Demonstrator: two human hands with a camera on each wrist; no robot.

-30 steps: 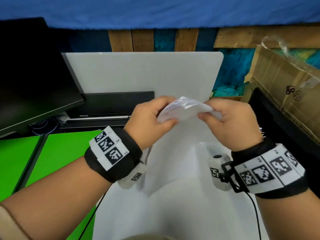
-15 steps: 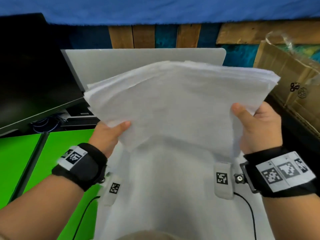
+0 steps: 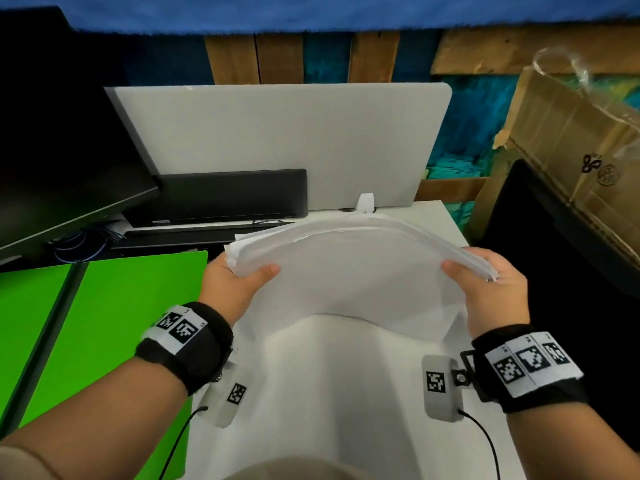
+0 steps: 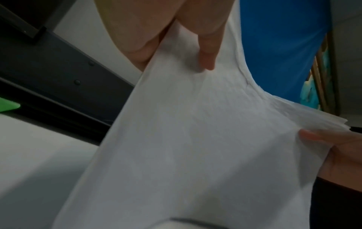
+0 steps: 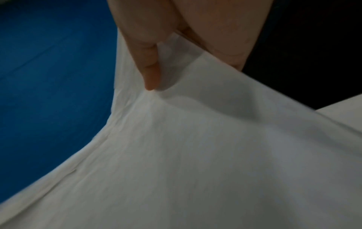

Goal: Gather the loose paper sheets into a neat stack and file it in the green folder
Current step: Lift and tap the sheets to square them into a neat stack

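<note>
A thick stack of white paper sheets [image 3: 349, 268] bows upward over the white desk [image 3: 346, 393]. My left hand [image 3: 239, 282] grips its left edge, thumb on top. My right hand [image 3: 485, 282] grips the right edge the same way. The left wrist view shows the paper stack [image 4: 186, 147] from below, with my left hand [image 4: 176, 38] pinching it and my right hand's fingers [image 4: 323, 139] at the far side. In the right wrist view my right hand [image 5: 176, 51] pinches the sheets [image 5: 195, 155]. The green folder [image 3: 104, 341] lies open and flat at the left.
A black monitor [image 3: 62, 150] stands at the back left, with a black device [image 3: 232, 192] behind the folder. A white divider panel [image 3: 294, 140] closes the desk's far edge. A cardboard box [image 3: 575, 140] and a dark object [image 3: 561, 271] stand at the right.
The stack was bunched between my close hands, then spread wide and raised. Now my hands have lowered it toward the desk, holding it by both side edges, bowed upward.
</note>
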